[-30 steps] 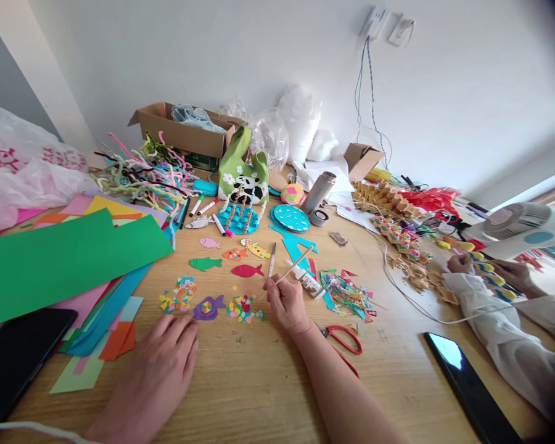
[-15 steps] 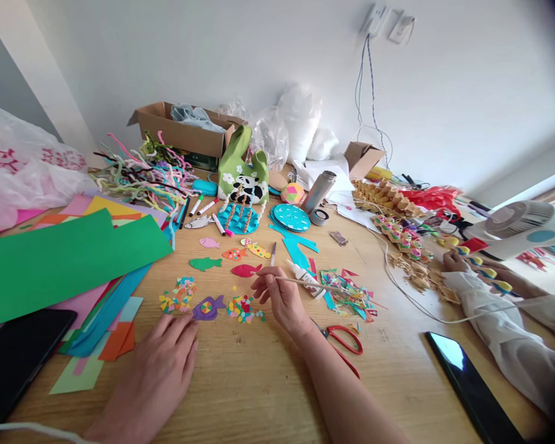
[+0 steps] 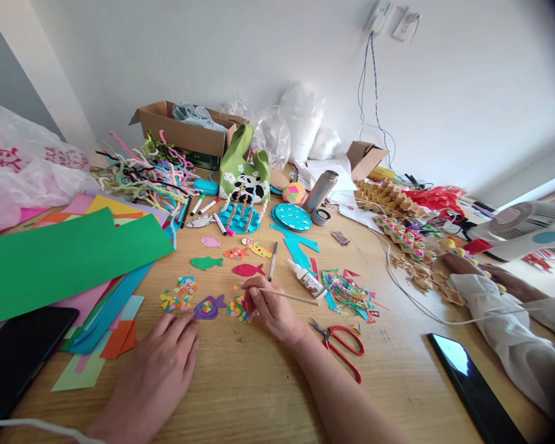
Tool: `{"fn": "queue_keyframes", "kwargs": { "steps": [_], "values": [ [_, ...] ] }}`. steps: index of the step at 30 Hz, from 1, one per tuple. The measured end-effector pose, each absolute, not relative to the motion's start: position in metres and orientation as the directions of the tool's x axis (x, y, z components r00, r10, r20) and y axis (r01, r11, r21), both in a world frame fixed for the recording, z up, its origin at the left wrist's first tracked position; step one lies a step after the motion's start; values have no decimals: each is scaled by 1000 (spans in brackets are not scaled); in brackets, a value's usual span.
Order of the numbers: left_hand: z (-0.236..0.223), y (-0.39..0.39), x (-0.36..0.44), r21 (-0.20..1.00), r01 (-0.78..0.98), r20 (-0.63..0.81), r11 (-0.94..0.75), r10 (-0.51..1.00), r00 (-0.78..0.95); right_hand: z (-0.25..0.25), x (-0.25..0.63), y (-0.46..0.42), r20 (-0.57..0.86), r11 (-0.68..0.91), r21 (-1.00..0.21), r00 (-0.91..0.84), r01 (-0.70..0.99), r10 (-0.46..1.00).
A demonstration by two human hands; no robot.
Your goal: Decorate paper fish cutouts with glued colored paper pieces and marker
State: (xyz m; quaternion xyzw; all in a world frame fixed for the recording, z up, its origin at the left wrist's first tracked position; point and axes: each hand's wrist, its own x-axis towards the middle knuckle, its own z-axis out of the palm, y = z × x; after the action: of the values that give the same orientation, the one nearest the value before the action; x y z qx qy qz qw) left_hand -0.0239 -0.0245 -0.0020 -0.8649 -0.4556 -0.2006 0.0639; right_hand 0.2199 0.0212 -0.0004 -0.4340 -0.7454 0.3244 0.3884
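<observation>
My left hand [image 3: 155,364] lies flat on the wooden table, its fingertips at the lower edge of a purple paper fish [image 3: 216,306] with a many-coloured hexagon on it. Between the fingers of my right hand [image 3: 275,314] is a thin wooden stick [image 3: 298,298], pointing left over a heap of round paper dots [image 3: 235,306]. That hand partly hides the dots. Left of the fish lie small paper scraps [image 3: 185,288]. Behind are a red paper fish [image 3: 248,270], a green one [image 3: 206,263] and several smaller ones. A pen [image 3: 273,262] and a white glue bottle [image 3: 308,279] lie beyond my right hand.
Red-handled scissors [image 3: 346,336] lie right of my forearm, near shredded paper [image 3: 349,293]. Coloured paper sheets [image 3: 74,259] cover the left side. A phone [image 3: 467,382] and another person's sleeves [image 3: 490,333] are at right, by a white fan [image 3: 527,225]. A cable [image 3: 391,271] crosses the table.
My right hand has moved slightly left and down, bringing the stick from near the red fish to above the dots. My left hand stays still. The other person's hands shifted slightly.
</observation>
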Motion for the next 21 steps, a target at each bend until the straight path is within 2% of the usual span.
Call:
{"fn": "queue_keyframes", "kwargs": {
  "steps": [5, 13, 21],
  "values": [
    [-1, -25, -23, 63, 812, 414, -580, 756, 508, -2, 220, 21, 289, 384, -827, -275, 411, 917],
    [0, -27, -22, 132, 827, 357, -546, 805, 474, 0, 216, 17, 224, 326, -879, -302, 347, 927],
    [-1, -27, -22, 113, 826, 371, -552, 795, 481, -5, 216, 17, 181, 271, -912, -293, 308, 939]
  ]
}}
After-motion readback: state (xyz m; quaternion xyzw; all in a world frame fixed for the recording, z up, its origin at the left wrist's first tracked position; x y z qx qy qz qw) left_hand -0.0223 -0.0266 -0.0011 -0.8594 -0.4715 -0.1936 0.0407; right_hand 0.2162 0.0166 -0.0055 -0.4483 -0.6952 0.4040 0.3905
